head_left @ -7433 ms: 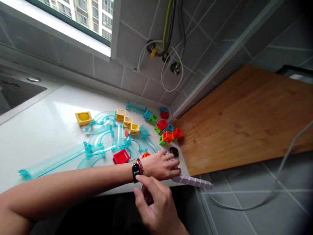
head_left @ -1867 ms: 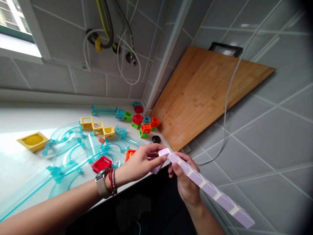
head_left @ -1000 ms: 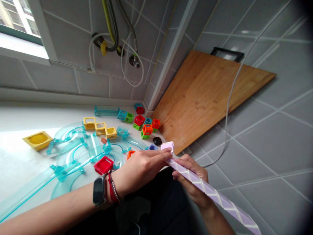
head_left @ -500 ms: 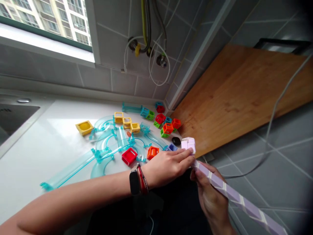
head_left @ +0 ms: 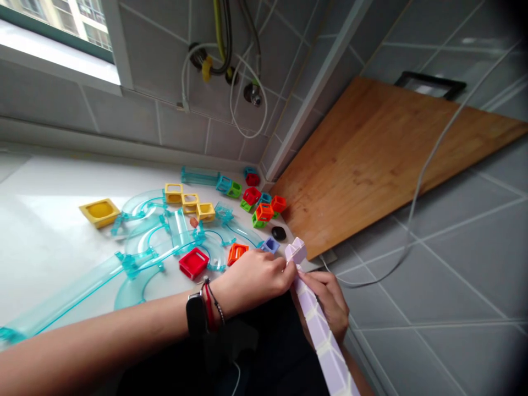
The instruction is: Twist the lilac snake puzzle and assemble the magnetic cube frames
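Note:
A long lavender snake puzzle (head_left: 317, 322) with pale segment edges runs from the lower right up to a bent, twisted end. My left hand (head_left: 258, 275), a dark watch and bracelets on its wrist, pinches it just below that end. My right hand (head_left: 328, 302) grips the straight length close by, its fingers wrapped around the far side. Part of the left fingertips is hidden. Just beyond my left hand sit a blue-violet cube frame (head_left: 270, 246) and an orange cube frame (head_left: 237, 254) on the white counter (head_left: 61, 231).
Clear teal track pieces (head_left: 82, 291) spread over the counter. A red cube frame (head_left: 193, 263), yellow cube frames (head_left: 190, 203), a yellow square dish (head_left: 100, 212) and several coloured cubes (head_left: 264, 212) lie among them. A black oval object (head_left: 279, 234) is near a leaning wooden board (head_left: 350, 165).
The puzzle has swung to a steeper angle, and its far end now looks twisted differently. My left fingers have curled from lying flat into a pinch. The view has shifted right.

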{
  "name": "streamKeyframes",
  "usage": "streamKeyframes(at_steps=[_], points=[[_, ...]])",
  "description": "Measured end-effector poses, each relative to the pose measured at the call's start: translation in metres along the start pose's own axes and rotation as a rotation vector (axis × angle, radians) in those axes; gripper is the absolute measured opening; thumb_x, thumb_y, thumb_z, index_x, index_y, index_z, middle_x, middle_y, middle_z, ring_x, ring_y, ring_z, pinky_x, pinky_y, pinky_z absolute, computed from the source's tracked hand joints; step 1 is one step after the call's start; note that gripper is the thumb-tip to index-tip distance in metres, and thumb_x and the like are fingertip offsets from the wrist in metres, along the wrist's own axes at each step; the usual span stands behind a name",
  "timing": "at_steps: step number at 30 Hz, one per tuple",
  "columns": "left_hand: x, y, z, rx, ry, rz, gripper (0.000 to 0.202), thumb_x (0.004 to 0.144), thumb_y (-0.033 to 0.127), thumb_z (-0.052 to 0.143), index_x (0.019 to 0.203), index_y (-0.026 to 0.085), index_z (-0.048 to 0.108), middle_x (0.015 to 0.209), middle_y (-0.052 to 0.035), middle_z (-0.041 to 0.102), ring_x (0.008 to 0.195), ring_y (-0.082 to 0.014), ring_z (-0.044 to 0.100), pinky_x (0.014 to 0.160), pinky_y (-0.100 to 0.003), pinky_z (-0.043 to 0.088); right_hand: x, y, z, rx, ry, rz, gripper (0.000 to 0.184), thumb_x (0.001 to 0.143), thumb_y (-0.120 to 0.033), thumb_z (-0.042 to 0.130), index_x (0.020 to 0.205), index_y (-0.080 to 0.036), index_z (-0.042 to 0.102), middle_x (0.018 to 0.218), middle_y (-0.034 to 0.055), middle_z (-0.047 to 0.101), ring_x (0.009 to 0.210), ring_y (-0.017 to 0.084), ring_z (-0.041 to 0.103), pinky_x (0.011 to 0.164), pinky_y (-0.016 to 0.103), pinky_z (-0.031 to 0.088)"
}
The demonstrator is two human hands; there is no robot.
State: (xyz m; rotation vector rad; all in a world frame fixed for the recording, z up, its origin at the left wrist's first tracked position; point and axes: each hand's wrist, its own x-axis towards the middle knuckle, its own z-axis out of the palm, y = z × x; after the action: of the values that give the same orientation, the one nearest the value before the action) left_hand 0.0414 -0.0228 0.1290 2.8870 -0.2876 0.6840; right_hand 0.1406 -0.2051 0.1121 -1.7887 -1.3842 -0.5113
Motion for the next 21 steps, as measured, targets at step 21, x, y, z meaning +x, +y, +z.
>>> streamKeyframes(at_steps=[21], points=[[0.001,-0.021,0.006,0.17,0.191,0.384,0.021,0.101,0.015,0.053,0.081,0.019,0.059,0.069,-0.0029,0.063,0.063,-0.0176,0.061,0.05,-0.031,0.039,-0.012,0.007,-0.031,-0.06,-0.163,0.013,0.023,0.091,-0.022,0.074,0.113,-0.023,0.066,0.101,0.0063,0.065,0.094,0.023,0.069,0.08,0.037,0.062]])
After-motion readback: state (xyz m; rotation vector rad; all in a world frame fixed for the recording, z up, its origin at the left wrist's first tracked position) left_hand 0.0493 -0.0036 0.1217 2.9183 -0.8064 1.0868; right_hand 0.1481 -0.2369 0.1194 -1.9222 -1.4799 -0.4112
